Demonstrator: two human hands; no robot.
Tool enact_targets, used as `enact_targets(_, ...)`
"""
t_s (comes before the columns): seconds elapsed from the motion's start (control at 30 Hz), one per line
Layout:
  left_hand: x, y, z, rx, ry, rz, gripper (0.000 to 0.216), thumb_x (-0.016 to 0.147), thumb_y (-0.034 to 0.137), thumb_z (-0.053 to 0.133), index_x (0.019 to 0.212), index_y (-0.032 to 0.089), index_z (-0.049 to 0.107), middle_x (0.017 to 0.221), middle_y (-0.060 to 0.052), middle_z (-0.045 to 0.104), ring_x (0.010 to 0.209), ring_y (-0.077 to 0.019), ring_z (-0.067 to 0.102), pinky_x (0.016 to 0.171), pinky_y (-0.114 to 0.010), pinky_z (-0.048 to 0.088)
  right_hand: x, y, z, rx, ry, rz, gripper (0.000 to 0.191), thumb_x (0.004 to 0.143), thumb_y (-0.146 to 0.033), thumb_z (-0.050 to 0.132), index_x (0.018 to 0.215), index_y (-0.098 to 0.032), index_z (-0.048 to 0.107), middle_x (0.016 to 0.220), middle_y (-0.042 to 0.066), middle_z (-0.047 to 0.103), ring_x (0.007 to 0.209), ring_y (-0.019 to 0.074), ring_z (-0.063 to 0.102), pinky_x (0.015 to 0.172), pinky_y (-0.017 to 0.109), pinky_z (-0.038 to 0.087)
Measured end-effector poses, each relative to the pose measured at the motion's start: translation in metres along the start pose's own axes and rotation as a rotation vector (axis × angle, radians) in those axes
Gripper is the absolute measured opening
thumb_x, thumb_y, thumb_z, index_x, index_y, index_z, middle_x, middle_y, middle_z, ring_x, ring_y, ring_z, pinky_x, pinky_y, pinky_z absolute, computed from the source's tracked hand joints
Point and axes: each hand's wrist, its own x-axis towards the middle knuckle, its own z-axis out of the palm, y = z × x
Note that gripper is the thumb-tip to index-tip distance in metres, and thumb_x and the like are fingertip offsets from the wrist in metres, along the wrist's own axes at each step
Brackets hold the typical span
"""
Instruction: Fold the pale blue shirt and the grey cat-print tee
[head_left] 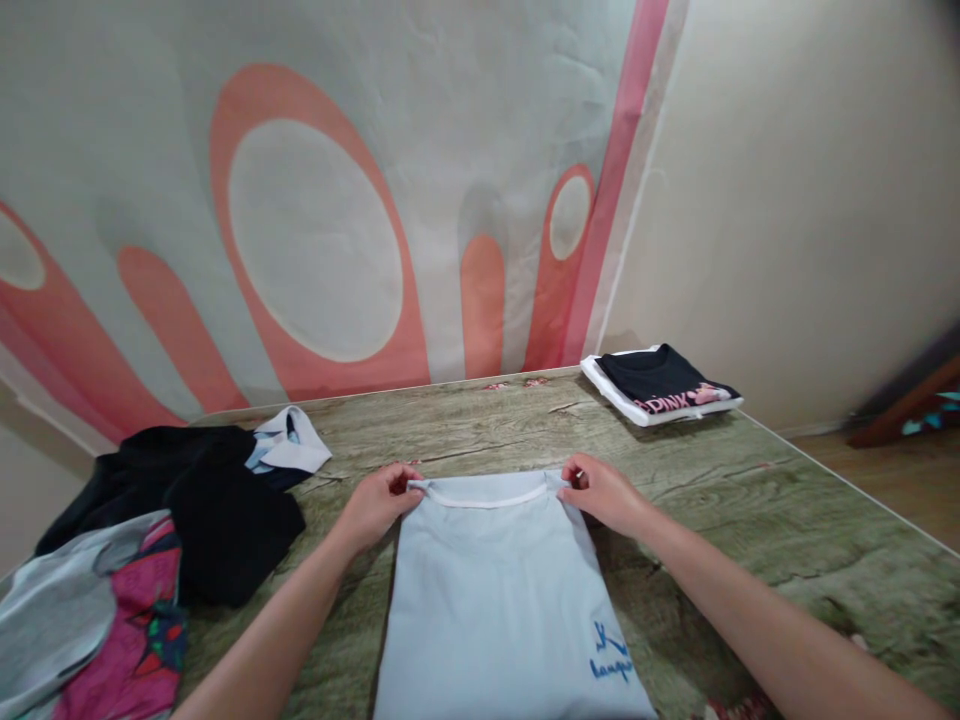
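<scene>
A pale blue T-shirt (495, 590) lies folded lengthwise on the table, its white-trimmed collar at the far end and blue lettering near its right edge. My left hand (379, 503) pinches the shirt's far left corner by the collar. My right hand (604, 492) pinches the far right corner. Both hands are closed on the fabric, and both forearms run along the shirt's sides.
The wood-grain table (750, 500) stands against a wall with red and white shapes. A heap of unfolded clothes (172, 520), black, grey and pink, lies at the left. A folded stack with a black shirt on top (660, 385) sits at the far right corner.
</scene>
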Motion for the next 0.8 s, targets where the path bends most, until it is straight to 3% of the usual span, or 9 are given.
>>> enact_targets(0.2, 0.001, -0.005, 0.002, 0.004, 0.017, 0.060, 0.036, 0.079, 0.046, 0.063, 0.098, 0.015, 0.066, 0.091, -0.007, 0.070, 0.082, -0.0228, 0.062, 0.074, -0.031, 0.045, 0.003, 0.008, 0.003, 0.082, -0.052, 0.000, 0.029, 0.074, -0.028, 0.065, 0.101, -0.019, 0.067, 0.080, 0.000, 0.065, 0.072, 0.0159, 0.058, 0.067, 0.027, 0.043)
enact_targets(0.4, 0.005, -0.017, 0.002, 0.050, 0.019, 0.078, 0.036, 0.081, 0.046, 0.062, 0.099, 0.016, 0.065, 0.089, -0.005, 0.070, 0.079, -0.0220, 0.062, 0.072, -0.030, 0.044, 0.004, 0.004, 0.000, -0.017, -0.074, -0.063, 0.014, 0.079, -0.029, 0.060, 0.085, -0.019, 0.068, 0.075, 0.000, 0.065, 0.069, 0.0162, 0.056, 0.063, 0.025, 0.039)
enact_targets(0.53, 0.004, -0.010, 0.001, 0.121, 0.023, 0.089, 0.034, 0.083, 0.047, 0.058, 0.097, 0.018, 0.067, 0.085, -0.003, 0.070, 0.077, -0.0219, 0.062, 0.070, -0.029, 0.042, 0.000, -0.007, -0.002, -0.202, -0.018, -0.101, 0.018, 0.083, -0.034, 0.058, 0.074, -0.019, 0.061, 0.071, 0.000, 0.061, 0.067, 0.0154, 0.052, 0.060, 0.025, 0.033)
enact_targets(0.8, 0.005, -0.007, 0.009, 0.315, 0.099, 0.160, 0.029, 0.085, 0.043, 0.053, 0.095, 0.019, 0.067, 0.088, -0.004, 0.066, 0.081, -0.0233, 0.061, 0.076, -0.032, 0.044, -0.002, -0.007, 0.002, -0.237, 0.032, -0.031, 0.020, 0.086, -0.033, 0.058, 0.102, -0.021, 0.060, 0.077, 0.000, 0.062, 0.070, 0.0157, 0.056, 0.063, 0.025, 0.036)
